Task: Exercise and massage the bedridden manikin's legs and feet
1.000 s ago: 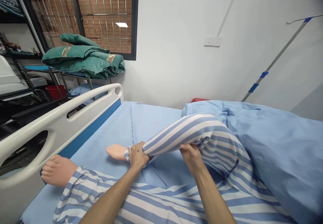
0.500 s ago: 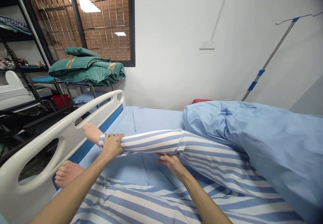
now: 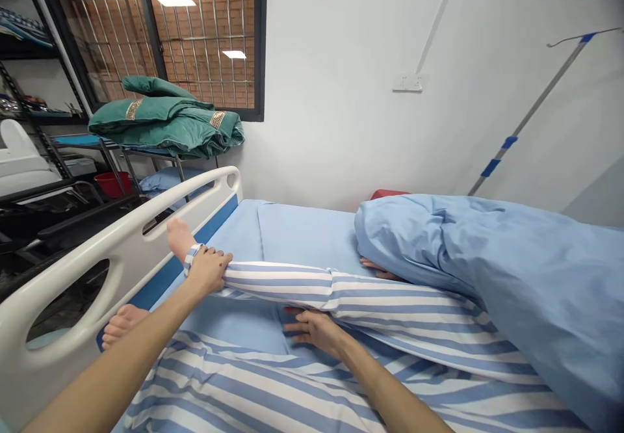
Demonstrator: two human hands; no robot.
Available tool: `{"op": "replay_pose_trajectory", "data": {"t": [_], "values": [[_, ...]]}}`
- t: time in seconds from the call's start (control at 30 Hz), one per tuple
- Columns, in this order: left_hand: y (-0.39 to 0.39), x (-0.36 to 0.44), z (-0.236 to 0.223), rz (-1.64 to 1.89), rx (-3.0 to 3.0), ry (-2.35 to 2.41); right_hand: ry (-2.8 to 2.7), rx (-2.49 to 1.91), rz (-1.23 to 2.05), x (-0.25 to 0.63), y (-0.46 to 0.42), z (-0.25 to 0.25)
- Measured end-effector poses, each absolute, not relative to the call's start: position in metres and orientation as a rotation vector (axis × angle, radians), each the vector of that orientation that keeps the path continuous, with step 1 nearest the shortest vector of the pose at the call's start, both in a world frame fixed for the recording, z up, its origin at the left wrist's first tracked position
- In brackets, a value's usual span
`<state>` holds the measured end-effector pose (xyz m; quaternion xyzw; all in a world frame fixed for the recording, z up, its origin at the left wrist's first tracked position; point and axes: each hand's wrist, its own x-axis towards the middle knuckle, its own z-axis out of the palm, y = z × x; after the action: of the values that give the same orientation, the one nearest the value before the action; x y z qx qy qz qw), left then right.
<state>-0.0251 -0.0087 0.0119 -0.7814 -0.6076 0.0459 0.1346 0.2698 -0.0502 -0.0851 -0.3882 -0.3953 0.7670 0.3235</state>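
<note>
Striped trouser leg (image 3: 277, 285) in closed grip of left hand (image 3: 207, 270), right hand (image 3: 316, 329) open below, bed rail (image 3: 88, 257) beside

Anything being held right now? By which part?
The left hand grips the striped trouser leg at its ankle end, by the cuff. The right hand holds nothing; it lies open on the blue bed sheet beside the leg.

Slim bare forearms (image 3: 117, 365) end in a bare left hand (image 3: 207, 272) and right hand (image 3: 316, 330).
</note>
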Motion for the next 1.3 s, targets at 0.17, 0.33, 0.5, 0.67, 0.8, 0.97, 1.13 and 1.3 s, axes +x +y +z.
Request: {"op": "replay_pose_trajectory", "data": {"t": [0.17, 0.33, 0.5, 0.67, 0.8, 0.97, 1.13, 1.3], "values": [[0.003, -0.026, 0.011, 0.146, -2.267, -1.68, -1.004, -0.989, 2.077, 0.27, -0.051, -0.087], [0.005, -0.028, -0.001, 0.142, -2.28, -1.68, -0.98, -0.99, 2.191, 0.271, -0.055, -0.093], [-0.003, -0.03, -0.015, 0.116, -2.297, -1.723, -1.02, -1.037, 2.175, 0.272, -0.058, -0.105], [-0.014, -0.034, -0.03, 0.075, -2.315, -1.82, -1.049, -1.095, 2.15, 0.272, -0.063, -0.108], [-0.023, -0.039, -0.05, 0.035, -2.295, -1.88, -1.082, -1.149, 2.118, 0.273, -0.066, -0.11], [-0.03, -0.042, -0.076, -0.015, -2.295, -1.948, -1.148, -1.206, 2.127, 0.275, -0.063, -0.124], [-0.023, -0.044, -0.08, -0.039, -2.301, -1.888, -1.208, -1.224, 2.127, 0.275, -0.06, -0.128], [-0.014, -0.048, -0.078, -0.003, -2.304, -1.835, -1.289, -1.289, 2.096, 0.272, -0.057, -0.124]]}}
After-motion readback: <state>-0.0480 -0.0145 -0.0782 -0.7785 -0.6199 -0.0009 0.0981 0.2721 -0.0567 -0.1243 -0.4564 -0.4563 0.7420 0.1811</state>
